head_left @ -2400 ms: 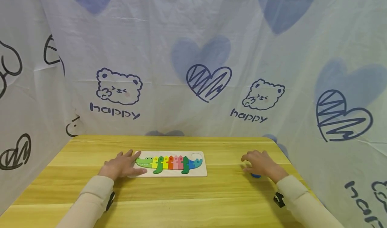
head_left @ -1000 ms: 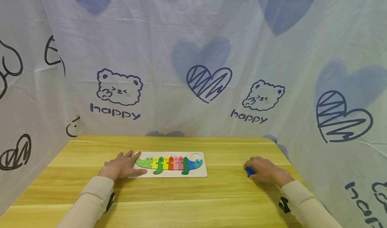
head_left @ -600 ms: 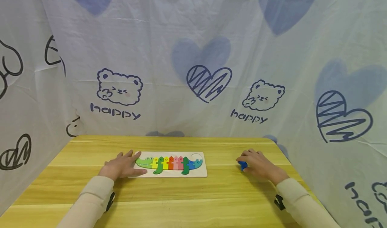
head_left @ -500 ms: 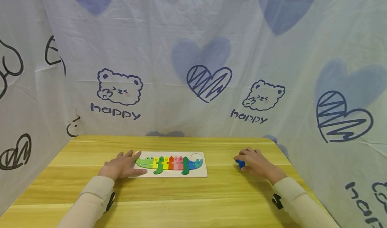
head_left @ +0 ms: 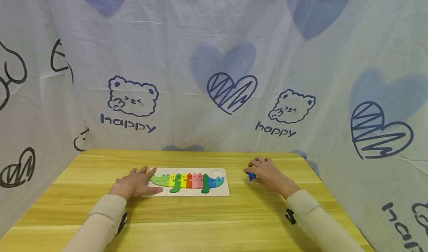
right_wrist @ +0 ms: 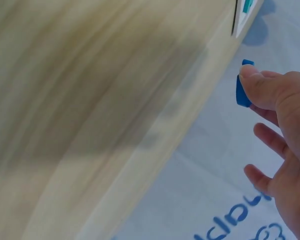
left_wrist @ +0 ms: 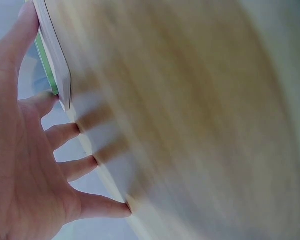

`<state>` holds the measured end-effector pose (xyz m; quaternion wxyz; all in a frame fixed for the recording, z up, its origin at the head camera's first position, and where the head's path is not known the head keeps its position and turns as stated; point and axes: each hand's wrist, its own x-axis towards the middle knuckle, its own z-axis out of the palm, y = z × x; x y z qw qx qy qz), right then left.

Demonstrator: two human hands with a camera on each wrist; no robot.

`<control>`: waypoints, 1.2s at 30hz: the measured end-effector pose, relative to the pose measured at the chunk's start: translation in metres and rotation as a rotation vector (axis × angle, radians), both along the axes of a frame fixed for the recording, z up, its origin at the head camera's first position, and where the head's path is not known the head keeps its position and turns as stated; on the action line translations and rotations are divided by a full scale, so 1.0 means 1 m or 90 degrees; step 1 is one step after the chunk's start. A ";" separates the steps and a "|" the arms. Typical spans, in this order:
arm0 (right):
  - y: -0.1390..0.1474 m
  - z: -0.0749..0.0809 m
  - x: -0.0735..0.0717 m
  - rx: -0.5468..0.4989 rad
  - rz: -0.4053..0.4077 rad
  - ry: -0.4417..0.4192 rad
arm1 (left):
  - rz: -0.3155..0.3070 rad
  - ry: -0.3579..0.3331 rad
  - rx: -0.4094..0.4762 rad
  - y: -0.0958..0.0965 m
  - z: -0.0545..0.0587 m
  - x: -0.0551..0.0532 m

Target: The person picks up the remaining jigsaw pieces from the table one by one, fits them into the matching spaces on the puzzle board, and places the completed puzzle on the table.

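Note:
A white puzzle board (head_left: 217,192) lies on the table, bearing a colourful crocodile (head_left: 188,181) of several interlocking pieces. Its tail end stops at a bare curled outline at the board's right. My left hand (head_left: 132,183) rests spread at the board's left end; in the left wrist view its thumb and index finger touch the board, while the other fingertips (left_wrist: 87,165) meet the table. Between thumb and index finger, my right hand (head_left: 267,176) pinches a small blue puzzle piece (right_wrist: 243,91). It is held above the table, right of the board; the other fingers are loosely bent.
The wooden table (head_left: 187,226) reaches back to a pale cloth (head_left: 180,66) printed with hearts and bears, which also hangs at both sides. Bare tabletop lies between the board and my right hand.
My right hand has picked up the blue puzzle piece from the table at the right and carried it leftward, nearer the board. My left hand has stayed in place.

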<state>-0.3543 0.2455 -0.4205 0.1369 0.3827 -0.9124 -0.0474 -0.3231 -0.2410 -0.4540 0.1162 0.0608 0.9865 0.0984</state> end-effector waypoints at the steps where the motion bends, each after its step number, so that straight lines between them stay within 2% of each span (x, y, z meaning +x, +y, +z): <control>1: -0.004 0.000 -0.001 0.001 0.000 -0.004 | 0.000 -0.001 0.000 0.000 0.000 0.000; 7: -0.026 0.003 -0.008 0.014 0.012 -0.014 | -0.003 -0.004 0.002 0.000 0.002 0.001; 18: -0.060 0.004 -0.018 0.060 0.026 0.009 | 0.001 -0.006 0.001 0.001 0.001 0.002; 27: -0.073 -0.002 -0.028 0.048 0.046 0.003 | 0.000 0.000 0.000 0.001 0.001 0.000; 36: -0.084 -0.009 -0.032 0.053 0.052 -0.035 | 0.003 -0.004 0.001 0.001 0.001 0.001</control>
